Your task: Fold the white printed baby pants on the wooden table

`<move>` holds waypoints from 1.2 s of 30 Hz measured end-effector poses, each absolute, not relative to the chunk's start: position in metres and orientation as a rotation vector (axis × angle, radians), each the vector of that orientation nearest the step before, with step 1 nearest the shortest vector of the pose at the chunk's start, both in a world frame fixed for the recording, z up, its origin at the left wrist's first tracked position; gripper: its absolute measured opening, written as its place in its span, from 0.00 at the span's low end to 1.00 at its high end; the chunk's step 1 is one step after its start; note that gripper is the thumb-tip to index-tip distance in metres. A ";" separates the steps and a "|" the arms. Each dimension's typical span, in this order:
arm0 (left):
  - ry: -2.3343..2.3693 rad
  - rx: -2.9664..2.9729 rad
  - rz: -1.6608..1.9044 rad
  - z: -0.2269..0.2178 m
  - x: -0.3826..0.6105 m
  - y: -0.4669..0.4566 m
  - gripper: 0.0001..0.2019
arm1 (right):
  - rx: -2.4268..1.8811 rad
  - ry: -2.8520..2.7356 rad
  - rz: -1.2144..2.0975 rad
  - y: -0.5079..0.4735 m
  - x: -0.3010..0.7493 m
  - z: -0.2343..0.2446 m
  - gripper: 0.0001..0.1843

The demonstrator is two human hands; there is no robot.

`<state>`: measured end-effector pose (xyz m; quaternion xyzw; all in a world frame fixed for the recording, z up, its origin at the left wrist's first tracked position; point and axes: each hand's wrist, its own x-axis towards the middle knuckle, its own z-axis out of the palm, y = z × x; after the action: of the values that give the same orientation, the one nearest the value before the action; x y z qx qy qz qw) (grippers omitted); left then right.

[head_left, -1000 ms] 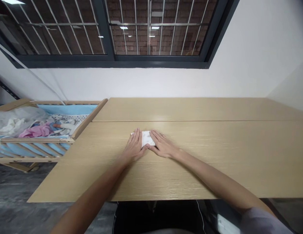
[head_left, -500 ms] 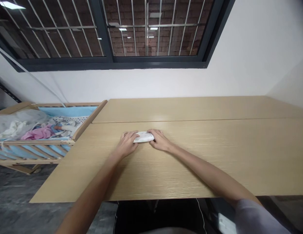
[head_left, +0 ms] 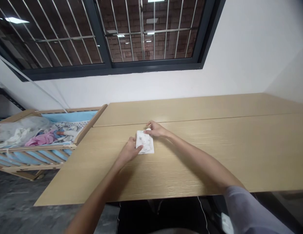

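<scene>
**Small cloth folded to a packet, both hands on its edges**

Your folded white cloth (head_left: 145,145) lies flat on the wooden table (head_left: 214,156), a little left of centre in the frame and just below the seam between the two tabletops. It reads as a fold being squared up. The packet is already compact and roughly rectangular, with a faint print on top.

Your left hand (head_left: 130,150) comes in from the lower left and grips the packet's left edge, thumb on top and the other fingers curled in. Your right hand (head_left: 156,129) sits at the far, upper-right corner with its fingers bent down onto the cloth. Whether they pinch that corner or only press it flat cannot be told from here.

Any further move calls for one hand to keep the layers pinned while the other shifts — soft fabric this small springs open easily.

What is hard to make out:
- The print on the cloth is too small to read.
- The cloth's underside and layers are hidden, and so are your left fingertips.
- The crib (head_left: 90,124) at the left edge is cut off, and the clothes (head_left: 41,138) heaped in it blur together.
</scene>
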<state>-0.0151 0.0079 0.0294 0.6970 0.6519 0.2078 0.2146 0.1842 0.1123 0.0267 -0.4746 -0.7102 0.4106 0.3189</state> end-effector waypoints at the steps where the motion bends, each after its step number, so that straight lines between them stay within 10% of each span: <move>1: 1.841 1.957 0.561 0.026 -0.012 0.007 0.20 | -1.279 -1.904 1.048 0.116 0.183 0.020 0.25; 16: 1.955 2.636 0.420 -0.023 0.044 -0.069 0.23 | -0.400 -2.805 0.562 0.040 0.176 0.028 0.28; 36: 1.773 2.479 0.655 -0.002 0.021 -0.061 0.23 | -0.729 -2.711 0.407 0.105 0.201 0.000 0.32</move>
<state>0.0208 -0.0610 -0.0017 0.7953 0.5685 0.2102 0.0121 0.2005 0.1045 0.0003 -0.2539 -0.9446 0.1418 0.1521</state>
